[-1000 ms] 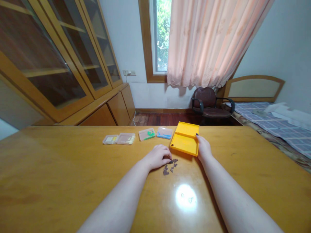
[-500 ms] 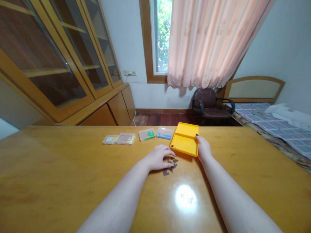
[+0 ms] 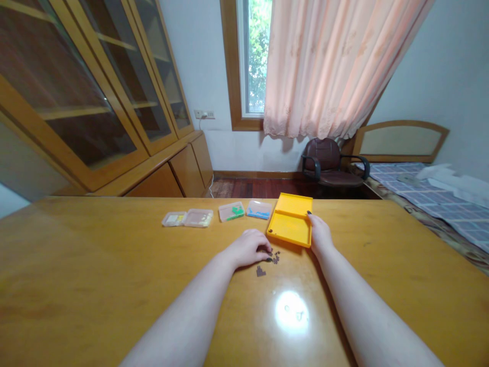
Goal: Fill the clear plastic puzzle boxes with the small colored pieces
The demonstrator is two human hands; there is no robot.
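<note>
My left hand [image 3: 249, 247] lies knuckles up on the wooden table [image 3: 95, 265], its curled fingertips resting on a small heap of dark little pieces [image 3: 272, 259]. What the fingers hold, if anything, is hidden. One stray cluster of the same dark pieces [image 3: 261, 271] lies just nearer to me. My right hand [image 3: 320, 232] grips the right edge of a shallow yellow box [image 3: 290, 226], thumb along its rim. The box sits just beyond the heap.
Several small clear plastic cases [image 3: 187, 218] stand in a row left of the yellow box, one with green bits [image 3: 231, 211], one with blue [image 3: 259, 209]. Beyond the table's far edge are a brown armchair [image 3: 327, 162], a bed [image 3: 439, 193] and glass-fronted cabinets [image 3: 95, 92].
My left fingers have drawn the dark pieces closer together near the yellow box, leaving one cluster behind. The right hand has stayed on the box.
</note>
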